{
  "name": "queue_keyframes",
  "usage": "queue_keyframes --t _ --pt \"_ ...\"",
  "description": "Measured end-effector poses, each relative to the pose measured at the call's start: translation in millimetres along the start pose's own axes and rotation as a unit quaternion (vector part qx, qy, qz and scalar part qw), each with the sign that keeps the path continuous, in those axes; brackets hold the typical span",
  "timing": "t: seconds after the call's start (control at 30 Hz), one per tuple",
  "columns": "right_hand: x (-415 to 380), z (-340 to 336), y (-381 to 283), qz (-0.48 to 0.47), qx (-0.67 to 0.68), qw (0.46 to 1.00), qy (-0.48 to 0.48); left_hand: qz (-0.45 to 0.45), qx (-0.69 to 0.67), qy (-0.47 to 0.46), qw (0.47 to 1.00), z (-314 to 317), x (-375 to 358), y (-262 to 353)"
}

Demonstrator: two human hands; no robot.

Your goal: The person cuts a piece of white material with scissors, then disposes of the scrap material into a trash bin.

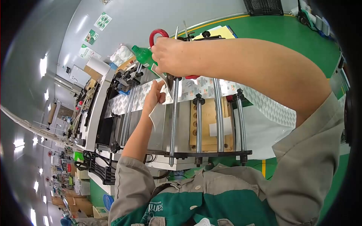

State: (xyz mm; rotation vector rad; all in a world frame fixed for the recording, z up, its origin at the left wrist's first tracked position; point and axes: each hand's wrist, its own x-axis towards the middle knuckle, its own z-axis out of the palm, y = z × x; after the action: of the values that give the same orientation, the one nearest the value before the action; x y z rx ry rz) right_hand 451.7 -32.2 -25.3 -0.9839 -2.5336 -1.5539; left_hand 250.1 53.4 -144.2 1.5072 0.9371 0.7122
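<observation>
Gripping red-handled scissors in the closed right hand, blades down at the printed label web over the machine's steel rollers; pinching the web's loose white end with the left hand, apparently keeping it taut for cutting.

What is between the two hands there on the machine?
In the head view, the left hand pinches a white strip that runs up to the scissors in the right hand. A steel rod stands just beside them.
</observation>
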Motion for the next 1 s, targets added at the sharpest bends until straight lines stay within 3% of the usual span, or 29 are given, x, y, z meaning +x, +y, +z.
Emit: queue_keyframes --t 0.03,0.1,0.23,0.37,0.47,0.63,0.7,0.77,0.93,1.0 --pt "1.7 -4.5 1.2 -0.002 0.0 1.0 0.0 0.0 -0.001 0.001 1.0 -1.5 0.6 0.4" --pt "2.6 -11.6 4.3 -0.006 0.068 0.988 -0.136 0.009 0.044 -0.018 0.999 -4.1 1.5 0.6" --pt "-1.6 -7.8 1.5 -0.015 0.044 0.996 -0.078 0.015 0.058 -0.02 0.998 -9.6 9.2 -1.0" --pt "8.9 -10.5 -10.7 -0.002 0.03 0.996 -0.082 0.028 0.087 -0.035 0.995 -0.7 2.8 11.9" --pt "11.1 -30.2 -8.9 -0.019 0.053 0.986 -0.159 0.03 0.118 -0.072 0.99 -8.8 9.0 9.2" --pt "13.9 -19.2 -18.0 -0.005 0.053 0.988 -0.143 0.006 0.111 -0.069 0.991 -18.4 13.6 4.3" --pt "14.8 -17.7 -24.2 0.02 0.047 0.994 -0.101 0.041 0.101 -0.104 0.989 -16.1 13.1 7.0" --pt "20.5 -25.6 -24.9 0.007 0.058 0.978 -0.199 0.052 0.06 -0.092 0.993 -10.4 4.2 12.2" --pt "20.6 -19.6 -30.9 0.037 0.087 0.981 -0.171 0.042 0.069 -0.12 0.989 -8.2 0.0 24.7" --pt "23.3 -21.6 -31.4 0.038 0.084 0.973 -0.211 0.067 0.037 -0.133 0.988 -12.0 6.3 17.6"
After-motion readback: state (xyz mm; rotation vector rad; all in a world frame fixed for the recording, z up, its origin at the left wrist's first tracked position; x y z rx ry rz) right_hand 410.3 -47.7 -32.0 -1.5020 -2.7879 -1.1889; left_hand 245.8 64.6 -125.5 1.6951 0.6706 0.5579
